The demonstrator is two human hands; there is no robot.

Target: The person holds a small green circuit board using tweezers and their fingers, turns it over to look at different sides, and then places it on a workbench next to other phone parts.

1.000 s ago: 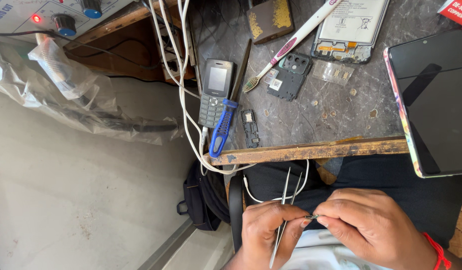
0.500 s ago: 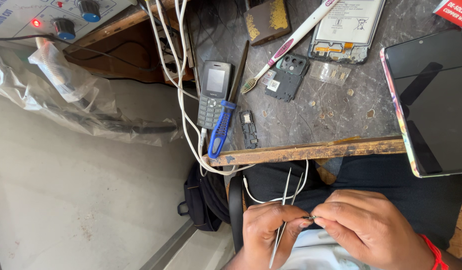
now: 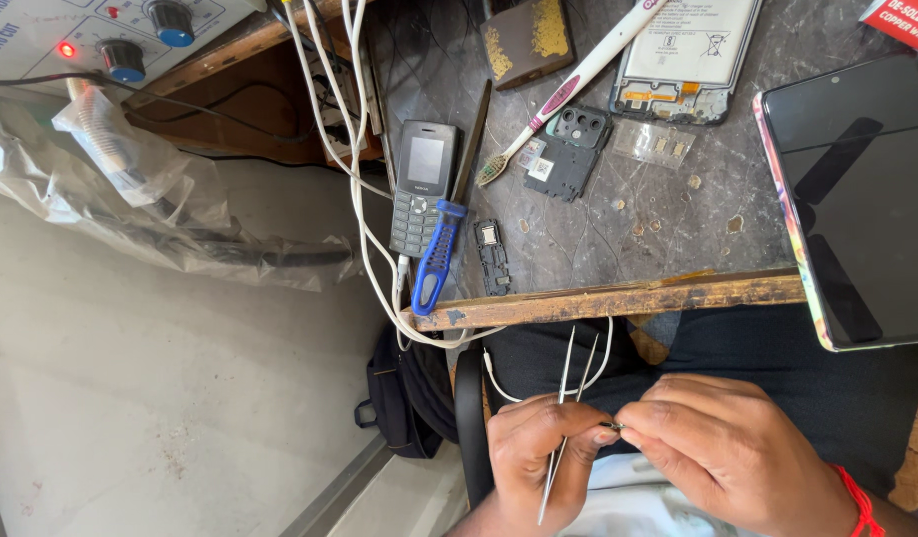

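Both hands (image 3: 638,452) pinch tweezers (image 3: 568,418) below a red-cornered package (image 3: 902,20).

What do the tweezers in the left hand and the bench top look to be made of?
Tweezers: bare metal, likely steel, judging by the thin silvery arms with a bright sheen. The left hand holds them; the right hand meets it at a tiny part, too small to identify. Bench top: dark stone-like slab or laminate, mottled and pale-veined, matte and scuffed; its front edge looks like worn wood.
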